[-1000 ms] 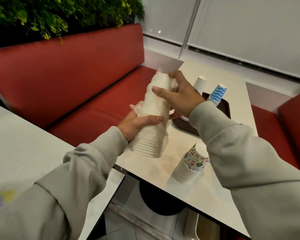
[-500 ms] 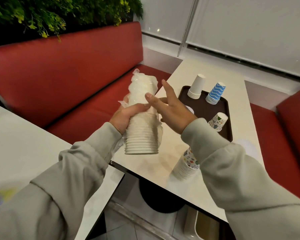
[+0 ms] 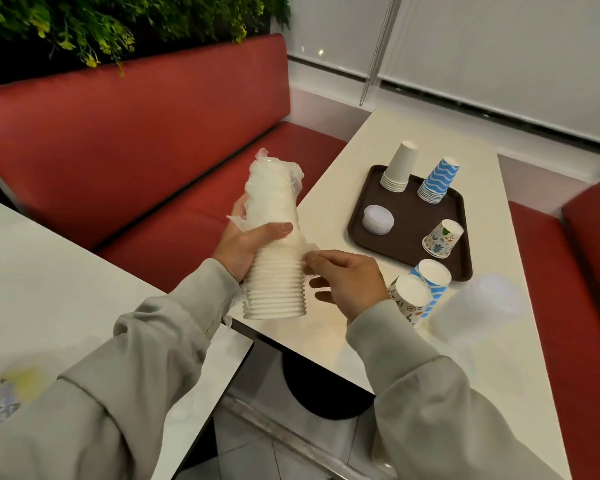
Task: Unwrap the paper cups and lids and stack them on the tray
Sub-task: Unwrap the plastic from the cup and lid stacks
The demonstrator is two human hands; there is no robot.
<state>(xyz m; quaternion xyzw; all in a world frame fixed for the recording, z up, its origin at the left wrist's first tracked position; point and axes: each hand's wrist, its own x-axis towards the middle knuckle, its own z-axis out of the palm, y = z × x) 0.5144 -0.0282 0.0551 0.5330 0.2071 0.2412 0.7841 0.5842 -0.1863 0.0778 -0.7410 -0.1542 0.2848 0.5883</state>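
The left hand [image 3: 243, 244] grips a half-wrapped stack of white cups [image 3: 274, 282], mouths down, above the table [image 3: 343, 161] edge. The right hand [image 3: 350, 282] pinches its plastic wrap [image 3: 274, 174]. Further right, the tray [image 3: 409, 230] holds plain cups [image 3: 397, 168], lids [image 3: 378, 220], blue-wave cups [image 3: 439, 180] and patterned cups [image 3: 442, 238].

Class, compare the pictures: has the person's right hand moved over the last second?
Yes. The right hand has dropped from the top of the wrapped white cup stack toward its rims, and no longer overlaps the tray.

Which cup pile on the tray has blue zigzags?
The blue zigzag stack at the far right corner of the tray. The white stack beside it is plain, and the cartoon cups have little pictures.
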